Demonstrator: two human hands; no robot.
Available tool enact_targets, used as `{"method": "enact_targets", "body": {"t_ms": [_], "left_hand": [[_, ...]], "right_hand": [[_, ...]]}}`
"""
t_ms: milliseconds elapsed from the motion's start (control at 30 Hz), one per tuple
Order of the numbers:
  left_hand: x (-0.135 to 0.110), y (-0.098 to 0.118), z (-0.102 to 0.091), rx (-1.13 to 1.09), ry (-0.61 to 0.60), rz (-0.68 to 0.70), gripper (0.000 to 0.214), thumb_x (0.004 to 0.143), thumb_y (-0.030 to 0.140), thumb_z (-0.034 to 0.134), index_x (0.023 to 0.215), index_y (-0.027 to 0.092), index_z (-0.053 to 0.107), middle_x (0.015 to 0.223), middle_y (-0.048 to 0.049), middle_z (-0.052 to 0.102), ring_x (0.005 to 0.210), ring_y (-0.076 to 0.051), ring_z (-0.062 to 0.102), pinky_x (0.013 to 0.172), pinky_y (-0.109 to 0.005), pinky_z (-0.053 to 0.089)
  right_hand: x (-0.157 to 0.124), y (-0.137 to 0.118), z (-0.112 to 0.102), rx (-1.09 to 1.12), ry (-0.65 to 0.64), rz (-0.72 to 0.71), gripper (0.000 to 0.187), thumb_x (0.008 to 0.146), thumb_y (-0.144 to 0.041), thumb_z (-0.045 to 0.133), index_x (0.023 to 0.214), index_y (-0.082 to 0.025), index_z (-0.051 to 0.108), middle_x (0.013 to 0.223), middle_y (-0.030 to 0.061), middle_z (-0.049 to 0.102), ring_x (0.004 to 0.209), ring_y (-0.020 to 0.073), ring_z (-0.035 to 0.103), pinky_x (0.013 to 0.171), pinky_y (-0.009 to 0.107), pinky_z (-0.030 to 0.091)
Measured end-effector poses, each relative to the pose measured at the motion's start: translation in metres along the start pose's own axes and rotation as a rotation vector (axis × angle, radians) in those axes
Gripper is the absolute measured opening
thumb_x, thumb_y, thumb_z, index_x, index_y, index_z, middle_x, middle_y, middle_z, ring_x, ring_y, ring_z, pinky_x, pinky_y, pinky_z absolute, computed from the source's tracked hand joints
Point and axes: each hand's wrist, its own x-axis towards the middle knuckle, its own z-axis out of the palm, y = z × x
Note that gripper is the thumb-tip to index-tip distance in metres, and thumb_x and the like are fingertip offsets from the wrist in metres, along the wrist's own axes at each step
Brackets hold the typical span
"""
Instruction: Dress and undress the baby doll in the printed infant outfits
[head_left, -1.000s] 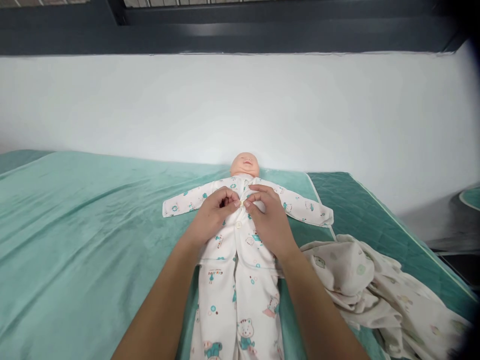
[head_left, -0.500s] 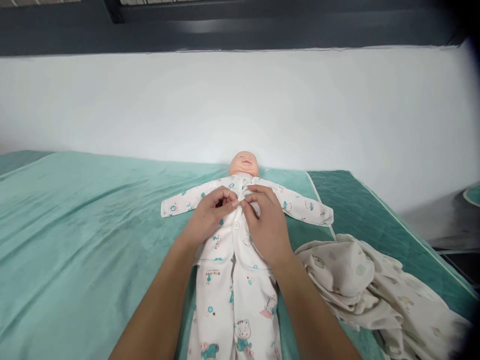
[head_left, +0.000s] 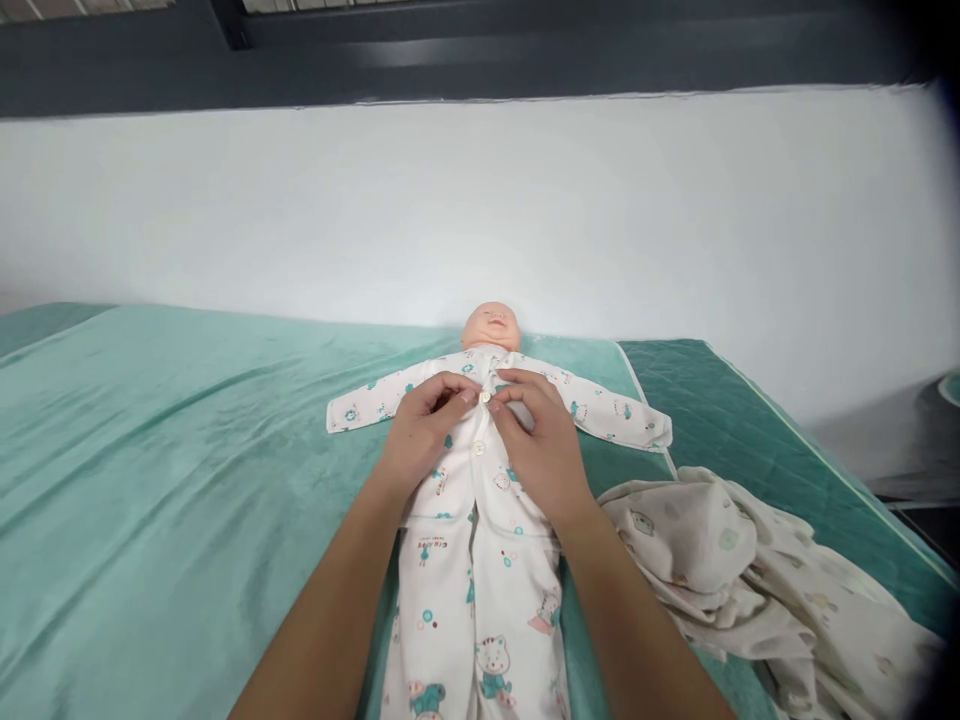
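Observation:
A baby doll [head_left: 491, 325] lies on its back, dressed in a white printed baby shirt [head_left: 442, 487] and matching trousers [head_left: 435, 610]. My left hand [head_left: 435, 415] pinches the shirt's front edge at the chest. Opposite it, my right hand [head_left: 538, 430] has thumb and forefinger closed on the other side of the same spot. Between the fingertips a small pale button [head_left: 485, 397] shows. Lower on the placket, another button [head_left: 478, 448] lies flat. The doll's sleeves stretch out to both sides.
A crumpled cream printed cloth [head_left: 705, 540] lies to the right. Beneath everything is a light green sheet [head_left: 187, 480], with a darker green quilted pad [head_left: 750, 440] on the right. A white wall [head_left: 375, 210] rises behind the doll's head.
The button between my fingertips now shows more plainly. Both hands stay at the doll's chest, and the whole view has shifted slightly.

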Motion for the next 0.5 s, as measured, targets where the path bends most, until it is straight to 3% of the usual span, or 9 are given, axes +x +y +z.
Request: {"method": "enact_targets", "body": {"t_ms": [133,333,500], "left_hand": [[-0.0001,-0.0032,0.0028,-0.028,0.077,0.015,0.016,0.085,0.034,0.063,0.091,0.020,0.067,0.079,-0.0001,0.058,0.072,-0.013,0.048,0.066,-0.026,0.036],[-0.0013,-0.0021,0.0022,0.038,0.049,0.033,0.014,0.085,0.029,0.064,0.096,0.021,0.066,0.067,0.0036,0.041,0.063,-0.011,0.036,0.060,-0.026,0.029],[-0.0009,-0.0025,0.0021,0.053,0.011,0.102,0.013,0.083,0.027,0.066,0.095,0.022,0.069,0.081,0.0009,0.053,0.066,-0.010,0.038,0.062,-0.026,0.031]], "right_hand": [[-0.0007,0.0014,0.0002,0.046,0.022,0.006,0.007,0.089,-0.022,0.058,0.088,-0.026,0.064,0.122,0.0018,0.062,0.120,0.0209,0.054,0.106,0.042,0.040],[-0.0021,0.0026,-0.0018,0.011,-0.008,-0.031,0.011,0.091,-0.021,0.055,0.092,-0.027,0.064,0.125,0.0024,0.060,0.123,0.0213,0.053,0.107,0.043,0.039],[-0.0031,0.0021,-0.0058,-0.095,-0.123,-0.148,0.021,0.093,-0.018,0.051,0.107,-0.030,0.061,0.135,0.0024,0.055,0.130,0.0217,0.047,0.111,0.045,0.035]]}}
